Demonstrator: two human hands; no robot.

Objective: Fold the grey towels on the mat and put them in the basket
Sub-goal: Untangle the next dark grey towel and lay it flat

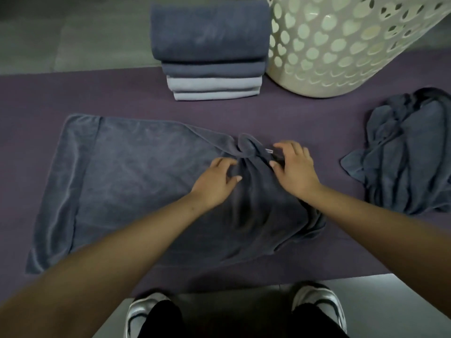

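Note:
A dark grey towel (127,176) lies spread on the purple mat (122,93), flat on its left and bunched up on its right. My left hand (217,181) rests on the bunched part with fingers loosely curled into the cloth. My right hand (292,167) lies just to its right, thumb and fingers pinching the crumpled far edge near a small white tag. A stack of folded grey towels (210,52) stands at the back of the mat. The white basket (341,50) with heart-shaped holes stands right of the stack.
A crumpled pile of dark grey towels (405,154) lies at the mat's right end. Grey floor surrounds the mat. My two shoes (319,306) stand on the floor at the mat's near edge.

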